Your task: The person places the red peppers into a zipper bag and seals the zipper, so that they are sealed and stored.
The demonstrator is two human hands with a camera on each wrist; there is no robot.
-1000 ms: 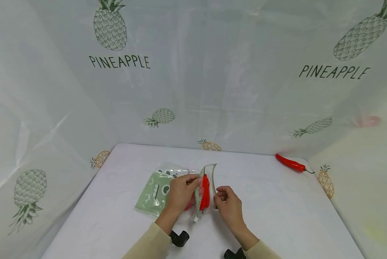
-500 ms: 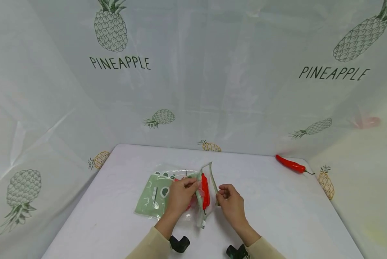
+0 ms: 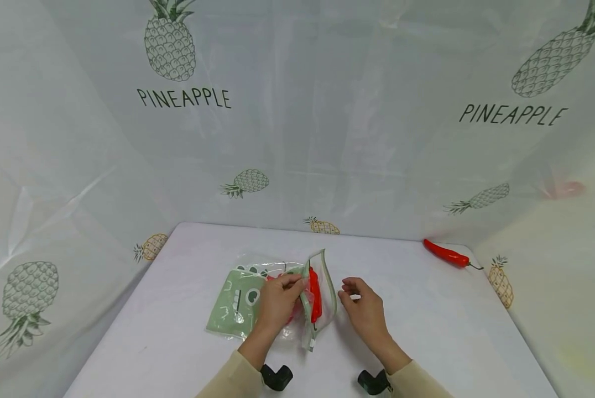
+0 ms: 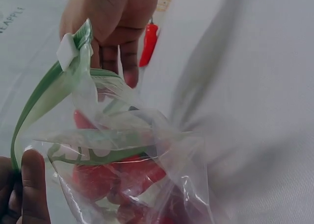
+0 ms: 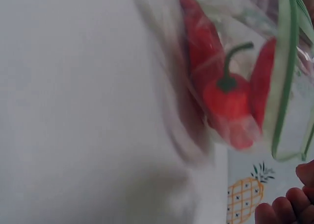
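Note:
A clear zipper bag (image 3: 230,309) with a green printed face lies on the table, its green-edged mouth spread toward the right. Several red chili peppers are inside; one chili pepper (image 3: 315,298) shows at the opening, and others press against the plastic in the right wrist view, one with a green stem (image 5: 228,101). My left hand (image 3: 276,304) pinches the near side of the bag's mouth. Just right of the far lip, apart from it, is my right hand (image 3: 366,309), fingers loosely bent and holding nothing. A white slider (image 4: 66,52) sits at one end of the zip.
Another red chili pepper (image 3: 447,254) lies at the table's back right corner. The white table (image 3: 143,331) is bounded by a pineapple-print curtain (image 3: 357,138) behind and at both sides. Black wrist devices (image 3: 276,378) hang below the sleeves.
My right hand has let go of the bag's right lip and drawn away to the right. The lip now bows outward by itself. My left hand keeps its pinch on the bag.

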